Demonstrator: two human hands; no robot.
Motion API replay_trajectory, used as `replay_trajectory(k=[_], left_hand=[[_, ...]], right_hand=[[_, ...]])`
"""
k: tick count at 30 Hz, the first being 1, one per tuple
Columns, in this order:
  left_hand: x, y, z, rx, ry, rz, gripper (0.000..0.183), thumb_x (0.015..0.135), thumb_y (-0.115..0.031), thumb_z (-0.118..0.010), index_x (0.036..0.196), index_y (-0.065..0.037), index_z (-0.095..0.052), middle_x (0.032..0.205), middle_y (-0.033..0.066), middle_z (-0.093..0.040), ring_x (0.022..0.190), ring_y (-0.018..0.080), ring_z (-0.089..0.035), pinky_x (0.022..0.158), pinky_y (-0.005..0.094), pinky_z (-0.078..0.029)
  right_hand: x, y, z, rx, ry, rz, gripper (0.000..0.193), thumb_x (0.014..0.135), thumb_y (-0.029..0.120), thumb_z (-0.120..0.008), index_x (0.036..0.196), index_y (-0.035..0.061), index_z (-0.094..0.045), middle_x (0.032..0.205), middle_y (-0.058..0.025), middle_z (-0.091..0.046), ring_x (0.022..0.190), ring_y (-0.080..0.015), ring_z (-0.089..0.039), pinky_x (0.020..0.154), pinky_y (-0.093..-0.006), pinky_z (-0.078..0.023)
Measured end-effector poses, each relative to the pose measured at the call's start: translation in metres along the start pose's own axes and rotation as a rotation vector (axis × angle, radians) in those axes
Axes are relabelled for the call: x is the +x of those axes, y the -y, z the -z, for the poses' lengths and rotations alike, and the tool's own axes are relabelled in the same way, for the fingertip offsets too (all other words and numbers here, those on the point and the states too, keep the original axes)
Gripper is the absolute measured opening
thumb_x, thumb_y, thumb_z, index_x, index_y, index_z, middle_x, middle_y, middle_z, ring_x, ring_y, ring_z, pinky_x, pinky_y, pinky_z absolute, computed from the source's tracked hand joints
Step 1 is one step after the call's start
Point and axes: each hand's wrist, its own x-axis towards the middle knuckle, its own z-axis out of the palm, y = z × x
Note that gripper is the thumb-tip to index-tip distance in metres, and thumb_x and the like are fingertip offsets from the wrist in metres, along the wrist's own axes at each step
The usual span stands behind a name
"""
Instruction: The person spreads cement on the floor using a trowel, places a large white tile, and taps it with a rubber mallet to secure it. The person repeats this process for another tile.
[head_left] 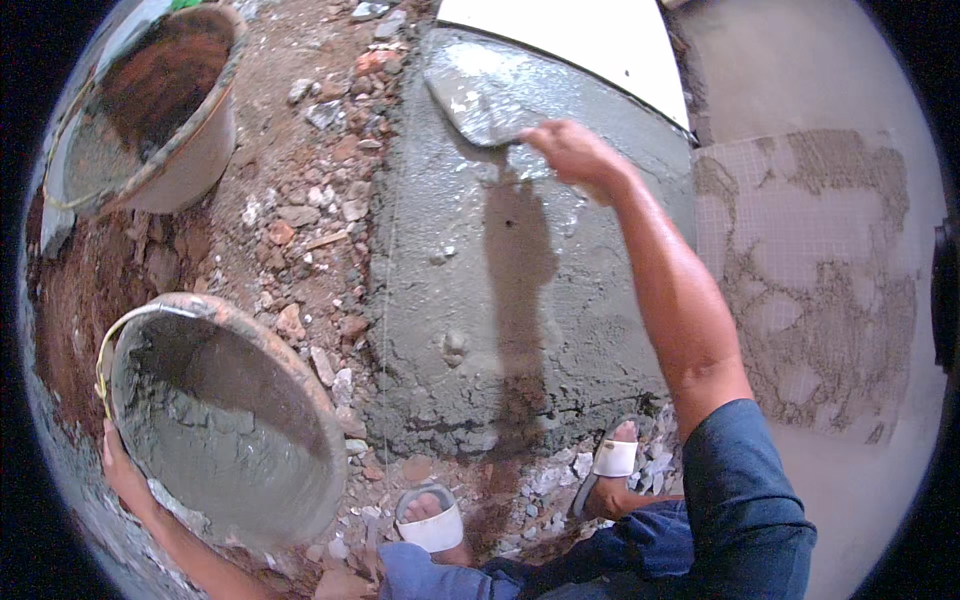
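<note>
My right hand [575, 155] is closed round the handle of a trowel [470, 108]. The trowel's wet, shiny blade lies against a bed of grey mortar [440, 290], close to its far end. My left hand [122, 468] grips the outer left side of a tilted bucket [325, 420], by its rim and yellowish handle. Wet grey mortar [225, 460] fills the lower part of that bucket, whose mouth faces me. Part of my left hand's grip is hidden behind the bucket wall. The mortar bed is rough near my feet and smoother under the trowel.
A second bucket [210, 165] with mortar residue stands at the far left. Broken brick and stones [300, 215] line the bed's left side. A white tile [580, 45] borders its far end. At right lies a mesh-patterned, mortar-smeared panel [800, 280]. My sandalled feet [430, 515] stand at the near edge.
</note>
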Motion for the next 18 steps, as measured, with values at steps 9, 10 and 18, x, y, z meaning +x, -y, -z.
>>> replay_trajectory(k=[9,10,18], left_hand=[[-0.002,-0.014,0.0,-0.015,-0.051,0.068,0.056,0.094,-0.041,-0.052,0.122,0.008,-0.057,0.12,0.0153,-0.062,0.11,0.0226,-0.055,0.099,0.0296,-0.037],[-0.001,-0.014,0.001,-0.002,-0.035,0.06,0.057,0.094,-0.041,-0.052,0.123,0.007,-0.056,0.121,0.0155,-0.061,0.111,0.0227,-0.055,0.099,0.0296,-0.037],[-0.001,-0.022,0.001,-0.083,0.011,0.071,0.056,0.093,-0.041,-0.053,0.127,0.004,-0.055,0.127,0.0128,-0.059,0.119,0.0198,-0.052,0.102,0.0284,-0.034]], right_hand=[[0.016,-0.006,0.024,-0.182,0.047,0.168,0.047,0.095,0.044,-0.045,0.089,0.0007,-0.062,0.061,-0.0073,-0.051,0.057,-0.0183,-0.052,0.055,-0.0389,-0.044],[0.003,-0.014,0.019,-0.232,0.094,0.331,0.046,0.096,0.043,-0.044,0.095,0.0027,-0.065,0.064,-0.0059,-0.053,0.058,-0.0164,-0.051,0.056,-0.0374,-0.045],[-0.162,-0.054,-0.05,-0.44,0.449,0.237,0.046,0.092,0.05,-0.048,0.09,0.0071,-0.064,0.078,-0.0219,-0.065,0.076,-0.0412,-0.063,0.069,-0.0495,-0.051]])
